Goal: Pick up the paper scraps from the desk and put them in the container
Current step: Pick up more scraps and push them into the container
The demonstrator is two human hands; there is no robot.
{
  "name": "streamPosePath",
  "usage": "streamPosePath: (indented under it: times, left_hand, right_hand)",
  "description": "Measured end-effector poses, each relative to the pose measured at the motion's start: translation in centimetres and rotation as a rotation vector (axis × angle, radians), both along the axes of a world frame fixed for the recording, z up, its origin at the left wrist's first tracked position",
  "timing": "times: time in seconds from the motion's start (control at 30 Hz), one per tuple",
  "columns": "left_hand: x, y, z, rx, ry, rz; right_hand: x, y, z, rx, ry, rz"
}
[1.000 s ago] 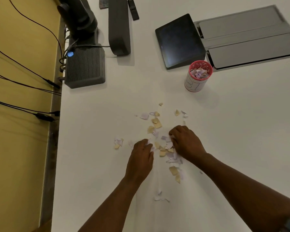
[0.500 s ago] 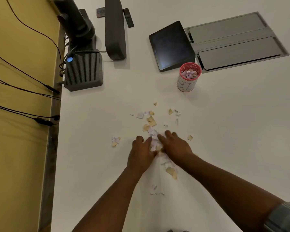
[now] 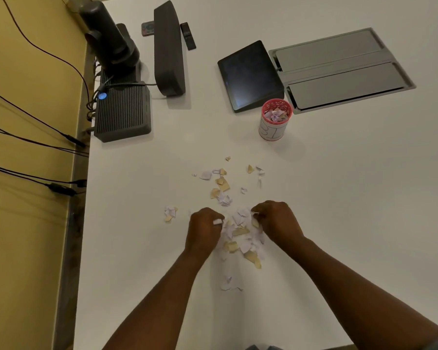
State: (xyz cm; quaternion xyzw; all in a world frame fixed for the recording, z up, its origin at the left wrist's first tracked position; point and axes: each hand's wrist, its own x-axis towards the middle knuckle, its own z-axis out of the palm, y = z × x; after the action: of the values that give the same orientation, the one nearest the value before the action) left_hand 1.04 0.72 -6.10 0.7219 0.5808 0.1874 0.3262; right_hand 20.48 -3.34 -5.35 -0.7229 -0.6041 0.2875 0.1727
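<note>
White desk (image 3: 339,198) runs beside a yellow wall trailing cables, with a ribbed dark box (image 3: 123,112) at its left edge, a dark tablet (image 3: 249,75) farther right, and the red-rimmed container (image 3: 274,121), already holding scraps, just in front of it. Paper scraps (image 3: 239,233) lie heaped between the hands: left hand (image 3: 204,229) curled, pinching a white scrap; right hand (image 3: 278,219) curled around scraps at the heap's edge. Its fingertips are hidden.
</note>
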Motion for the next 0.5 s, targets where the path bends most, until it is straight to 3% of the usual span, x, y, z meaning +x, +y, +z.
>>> streamPosePath:
  times: [0.17, 0.5]
  left_hand:
    - [0.3, 2.7, 1.3, -0.069, -0.039, 0.116]
    - [1.5, 4.9, 2.0, 0.031, -0.015, 0.074]
  right_hand:
    - [2.6, 1.6, 3.0, 0.019, 0.158, -0.104]
    - [8.5, 10.4, 8.2, 0.099, 0.295, -0.303]
